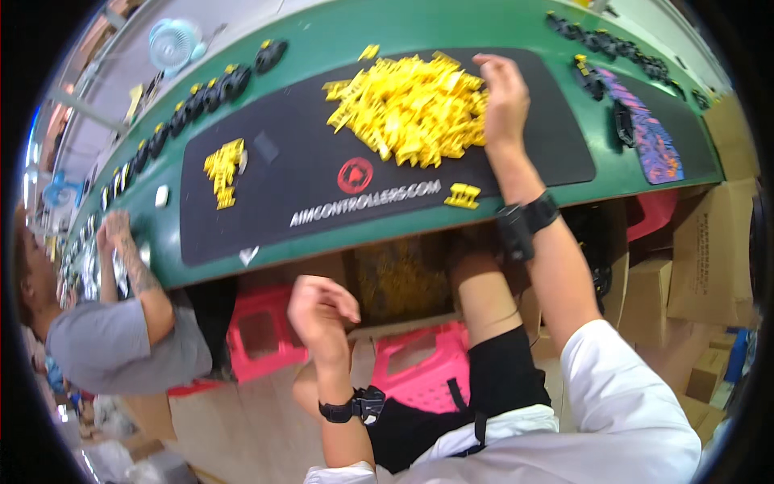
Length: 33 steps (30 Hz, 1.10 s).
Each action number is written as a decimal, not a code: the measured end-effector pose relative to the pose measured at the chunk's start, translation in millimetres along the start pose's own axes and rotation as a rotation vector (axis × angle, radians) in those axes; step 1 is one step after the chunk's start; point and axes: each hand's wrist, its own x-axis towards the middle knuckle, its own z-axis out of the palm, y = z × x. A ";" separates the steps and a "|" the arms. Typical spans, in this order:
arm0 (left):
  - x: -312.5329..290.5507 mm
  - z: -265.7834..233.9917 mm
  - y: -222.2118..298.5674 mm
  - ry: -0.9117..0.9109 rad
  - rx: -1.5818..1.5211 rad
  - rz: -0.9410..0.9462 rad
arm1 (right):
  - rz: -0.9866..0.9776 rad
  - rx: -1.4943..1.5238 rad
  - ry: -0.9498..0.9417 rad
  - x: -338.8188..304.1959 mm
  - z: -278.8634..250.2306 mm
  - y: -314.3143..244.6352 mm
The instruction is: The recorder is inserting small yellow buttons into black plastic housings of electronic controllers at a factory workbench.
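A large heap of small yellow plastic pieces (411, 113) lies on a black desk mat (322, 145). At the heap's right edge my right hand (505, 101) rests side-on, its fingers stretched toward the far side and nothing visibly gripped. My left hand (321, 310) is in front of the table edge, above my lap, with loosely curved fingers; it is slightly blurred and I see nothing in it. A smaller cluster of yellow pieces (224, 171) sits on the mat's left part. Near the mat's front edge are a few joined yellow pieces (462, 195).
Black rounded parts with yellow bits (211, 95) stand in a row along the green table (306, 32). Another row (609, 44) is at the far right, beside a patterned strip (649, 133). A co-worker (129, 331) sits at left. Below are a pink stool (423, 363) and cardboard boxes (701, 242).
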 end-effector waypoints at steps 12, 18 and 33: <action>-133.3 -134.8 -306.7 -0.121 0.716 -0.222 | 0.091 0.077 0.021 -1.9 -8.8 13.8; -38.1 -154.4 -389.5 -0.199 0.752 -0.437 | 0.166 0.104 -0.093 -6.9 0.6 -2.7; 84.6 -91.3 -374.3 -0.575 0.748 -0.320 | 0.257 0.244 -0.038 -11.8 -2.8 -2.4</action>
